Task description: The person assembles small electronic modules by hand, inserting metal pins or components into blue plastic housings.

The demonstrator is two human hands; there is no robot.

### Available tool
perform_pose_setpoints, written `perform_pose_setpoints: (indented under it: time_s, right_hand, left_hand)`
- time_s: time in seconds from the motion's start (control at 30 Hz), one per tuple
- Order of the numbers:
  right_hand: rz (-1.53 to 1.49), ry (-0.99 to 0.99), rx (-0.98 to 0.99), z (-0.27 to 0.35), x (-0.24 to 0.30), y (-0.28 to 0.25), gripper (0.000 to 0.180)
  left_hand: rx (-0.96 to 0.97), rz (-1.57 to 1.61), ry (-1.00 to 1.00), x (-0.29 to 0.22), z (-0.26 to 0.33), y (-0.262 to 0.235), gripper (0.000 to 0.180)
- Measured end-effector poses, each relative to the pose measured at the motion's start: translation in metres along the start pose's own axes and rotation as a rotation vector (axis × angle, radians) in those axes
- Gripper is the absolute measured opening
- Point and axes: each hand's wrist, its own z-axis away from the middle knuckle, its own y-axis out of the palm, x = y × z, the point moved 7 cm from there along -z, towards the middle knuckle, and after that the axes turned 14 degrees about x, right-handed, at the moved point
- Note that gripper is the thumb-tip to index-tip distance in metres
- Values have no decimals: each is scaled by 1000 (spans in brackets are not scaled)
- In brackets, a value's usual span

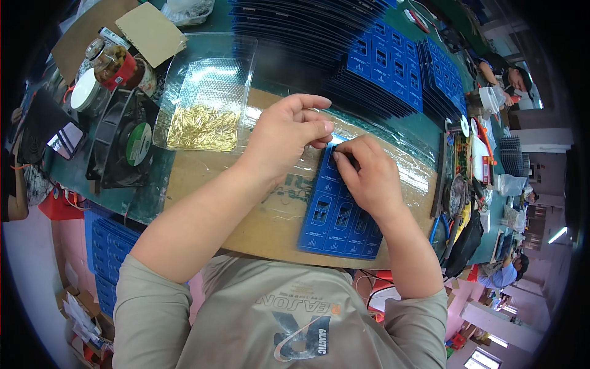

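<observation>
A blue circuit board panel, divided into several repeated units, lies on the brown work surface in front of me. Over its far end, my left hand is closed in a pinch of thumb and fingers; whatever sits in the pinch is too small to make out. My right hand rests on the panel's right side with thumb and fingers drawn together near the far edge. A small dark piece shows at those fingertips, its kind unclear. Left of my left hand, a clear plastic tray contains a pile of small gold-coloured metal pins.
Tall stacks of blue panels stand at the back. A black fan, a jar and a phone are on the left. Hand tools, including blue-handled pliers, lie at right. Other people sit farther right.
</observation>
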Motion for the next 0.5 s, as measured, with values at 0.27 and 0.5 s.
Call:
perform_pose_setpoints:
  time_s: [0.27,0.5]
  right_hand:
    - [29,37,48,-2,-4,-1,9]
    - [59,30,98,-3,-1,0,11]
  left_hand:
    - [-2,-14,-13,0,0,1,42]
    - [-1,-22,-13,0,0,1,42]
